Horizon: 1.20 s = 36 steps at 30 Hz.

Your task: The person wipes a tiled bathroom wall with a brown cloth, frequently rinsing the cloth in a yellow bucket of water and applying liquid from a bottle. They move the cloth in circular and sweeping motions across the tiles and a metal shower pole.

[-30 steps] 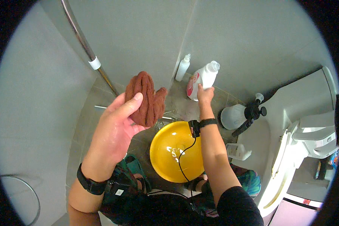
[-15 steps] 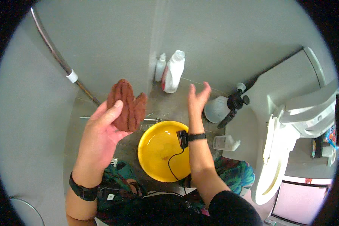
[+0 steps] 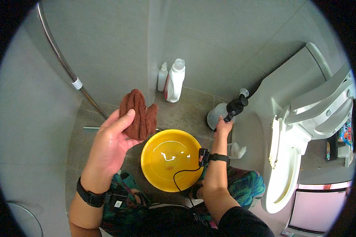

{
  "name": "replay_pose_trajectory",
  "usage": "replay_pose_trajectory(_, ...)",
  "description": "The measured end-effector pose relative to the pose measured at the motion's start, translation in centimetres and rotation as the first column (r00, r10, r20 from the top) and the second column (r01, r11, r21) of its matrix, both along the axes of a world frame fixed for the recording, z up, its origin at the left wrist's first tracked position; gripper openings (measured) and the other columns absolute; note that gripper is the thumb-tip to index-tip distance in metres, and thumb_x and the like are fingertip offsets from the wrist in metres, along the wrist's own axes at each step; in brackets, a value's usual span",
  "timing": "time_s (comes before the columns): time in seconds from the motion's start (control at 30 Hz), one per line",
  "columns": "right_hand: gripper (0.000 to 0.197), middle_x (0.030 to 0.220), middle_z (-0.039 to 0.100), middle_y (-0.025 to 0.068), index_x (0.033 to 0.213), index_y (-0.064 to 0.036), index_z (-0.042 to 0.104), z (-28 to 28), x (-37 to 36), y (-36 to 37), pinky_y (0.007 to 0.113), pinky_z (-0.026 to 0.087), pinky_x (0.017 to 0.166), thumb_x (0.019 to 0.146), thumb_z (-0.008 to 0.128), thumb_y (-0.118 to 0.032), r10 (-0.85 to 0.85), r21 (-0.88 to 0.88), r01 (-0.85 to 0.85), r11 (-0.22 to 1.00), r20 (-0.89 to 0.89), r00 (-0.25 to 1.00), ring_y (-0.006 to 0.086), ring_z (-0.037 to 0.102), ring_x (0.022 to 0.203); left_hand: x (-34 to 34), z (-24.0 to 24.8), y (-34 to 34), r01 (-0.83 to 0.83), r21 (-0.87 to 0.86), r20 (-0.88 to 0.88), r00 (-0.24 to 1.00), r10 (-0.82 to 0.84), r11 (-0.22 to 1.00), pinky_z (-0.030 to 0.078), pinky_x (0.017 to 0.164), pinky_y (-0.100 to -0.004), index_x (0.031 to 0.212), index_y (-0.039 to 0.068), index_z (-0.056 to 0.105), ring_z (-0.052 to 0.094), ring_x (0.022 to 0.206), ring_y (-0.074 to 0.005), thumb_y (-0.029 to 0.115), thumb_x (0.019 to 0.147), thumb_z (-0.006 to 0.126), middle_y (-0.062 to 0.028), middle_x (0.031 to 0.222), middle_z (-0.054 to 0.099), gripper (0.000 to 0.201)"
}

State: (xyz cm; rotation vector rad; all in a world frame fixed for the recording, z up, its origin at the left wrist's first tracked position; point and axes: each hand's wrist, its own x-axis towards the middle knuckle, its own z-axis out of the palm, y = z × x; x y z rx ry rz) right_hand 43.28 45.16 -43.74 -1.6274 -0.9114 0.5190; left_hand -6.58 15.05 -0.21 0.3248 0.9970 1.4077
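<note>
A folded brown cloth (image 3: pixel 137 114) is pinched between the thumb and fingers of my left hand (image 3: pixel 114 138), held up left of and above the yellow basin (image 3: pixel 146 173). The basin stands on the floor between my legs, with shallow liquid in it. My right hand (image 3: pixel 224 127) has closed on the black handle of a pump sprayer (image 3: pixel 217 114), which has a translucent whitish tank and stands on the floor beside the toilet. The fingertips are partly hidden behind the handle.
A white detergent bottle (image 3: pixel 175 81) and a slimmer white bottle (image 3: pixel 162 77) stand by the back wall. At the right is a white toilet (image 3: pixel 283 189) with its seat raised. A clear plastic container (image 3: pixel 235 151) sits near my right forearm. A metal hose (image 3: pixel 59 51) hangs at the left.
My right hand has moved right and down from above the basin, and its open fingers have closed on the sprayer's handle. The left hand still holds the cloth, nearly in place.
</note>
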Motion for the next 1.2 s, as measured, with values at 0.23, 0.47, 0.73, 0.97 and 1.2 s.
replay_pose_trajectory(0.23, 0.048, 0.108, 0.077, 0.0042, 0.162, -0.0036, 0.064, 0.5, -9.3, 2.7, 0.044, 0.055, 0.074, 0.123, 0.091, -0.004, 0.199, -0.091, -0.213, 0.973, -0.143, 0.970, 0.0175, 0.071, 0.085, -0.1, 0.3, 1.1, -0.018, -0.007, -0.021, 1.000, 0.018, 1.000, 0.067, 0.131, -0.0558, 0.183, 0.005, 0.073, 0.086, 0.152, -0.0283, 0.029, 0.136, 0.077, -0.0142, 0.169, 0.087, 0.053)
replay_pose_trajectory(0.47, 0.031, 0.110, 0.077, 0.0026, 0.138, -0.0058, 0.070, 1.4, -17.7, 6.6, 0.042, 0.058, 0.085, 0.117, 0.093, -0.005, 0.479, -0.067, -0.488, 0.870, -0.123, 0.869, 0.0159, 0.070, 0.093, -1.1, 0.0, 1.7, -0.013, -0.054, -0.054, 0.999, 0.011, 0.998, 0.070, 0.130, -0.0568, 0.184, 0.004, 0.071, 0.087, 0.154, -0.0317, 0.031, 0.137, 0.075, -0.0159, 0.171, 0.087, 0.054)
replay_pose_trajectory(0.73, 0.043, 0.124, 0.081, 0.0072, 0.149, -0.0010, 0.071, 0.7, -20.9, 5.6, 0.045, 0.062, 0.102, 0.116, 0.097, -0.010, 0.422, -0.143, -0.435, 0.889, -0.111, 0.900, 0.0212, 0.074, 0.111, -0.1, 0.0, 1.9, 0.015, -0.039, -0.054, 0.998, -0.017, 0.999, 0.067, 0.130, -0.0542, 0.183, 0.005, 0.073, 0.086, 0.151, -0.0265, 0.028, 0.136, 0.078, -0.0141, 0.171, 0.088, 0.053)
replay_pose_trajectory(0.97, 0.063, 0.142, 0.074, 0.0140, 0.159, -0.0003, 0.066, 2.3, -20.4, 4.9, 0.054, 0.058, 0.114, 0.112, 0.100, -0.023, 0.495, -0.184, -0.502, 0.845, -0.087, 0.865, 0.0322, 0.069, 0.129, 2.1, 0.3, 1.6, 0.064, -0.029, -0.035, 0.997, -0.065, 0.998, 0.070, 0.129, -0.0569, 0.181, 0.006, 0.074, 0.087, 0.151, -0.0285, 0.028, 0.136, 0.078, -0.0128, 0.169, 0.088, 0.051)
replay_pose_trajectory(1.2, 0.083, 0.160, 0.067, 0.0208, 0.169, 0.0004, 0.060, 5.9, -9.0, -3.0, 0.063, 0.054, 0.126, 0.109, 0.104, -0.036, 0.243, -0.072, -0.232, 0.970, 0.211, 0.947, 0.0432, 0.063, 0.146, 3.0, -2.0, 0.3, 0.073, 0.009, -0.083, 0.994, -0.072, 0.997, 0.071, 0.127, -0.0571, 0.177, 0.006, 0.076, 0.087, 0.151, -0.0296, 0.033, 0.135, 0.080, -0.0142, 0.170, 0.088, 0.050)
